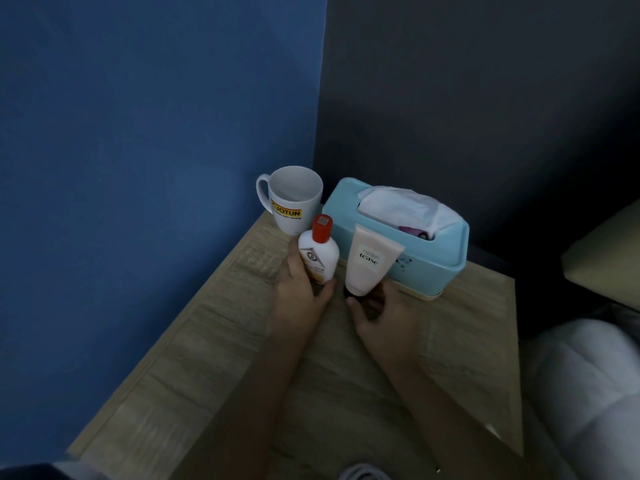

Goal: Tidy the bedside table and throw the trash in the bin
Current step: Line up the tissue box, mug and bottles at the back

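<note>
On the wooden bedside table (214, 344), my left hand (298, 289) grips the lower part of a white bottle with a red cap (318, 252), held upright. Beside it, my right hand (381, 313) holds the dark cap end of a pale pink tube (369, 263) marked "tease", which stands cap-down and leans against a light blue tissue box (446, 251). A white mug (294, 199) with a yellow label stands at the table's back corner, just behind the bottle.
White tissue sticks out of the tissue box's top, and a purple item shows in its opening. A blue wall runs along the left and a dark wall behind. A pillow (606, 258) and white bedding (585, 393) lie to the right.
</note>
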